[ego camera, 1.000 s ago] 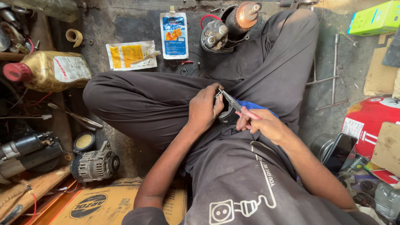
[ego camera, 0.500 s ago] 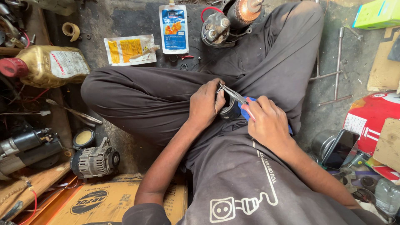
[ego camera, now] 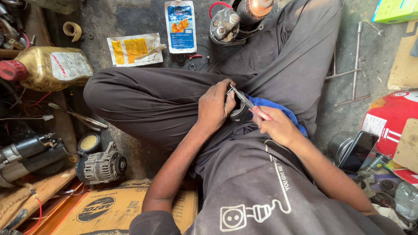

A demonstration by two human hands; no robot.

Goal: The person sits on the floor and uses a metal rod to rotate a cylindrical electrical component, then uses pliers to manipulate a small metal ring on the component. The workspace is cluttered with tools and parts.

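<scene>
Left hand [ego camera: 214,106] clamped on round metal part [ego camera: 239,114] mid-frame, right hand [ego camera: 273,127] squeezing pliers [ego camera: 249,104]. My worry: tips slip, nick left fingers.

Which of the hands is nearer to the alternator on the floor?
Left. The left hand grips a round metal part in the lap, up and right of the alternator; the right hand, holding pliers, is farther right.

You've got pliers [ego camera: 244,101] w/ red grips, slim metal jaws angled up-left, tips at the top of a round dark metal part [ego camera: 238,112]. That part sits in your lap on a blue cloth [ego camera: 278,109], mostly hidden, upper edge just showing.
</scene>
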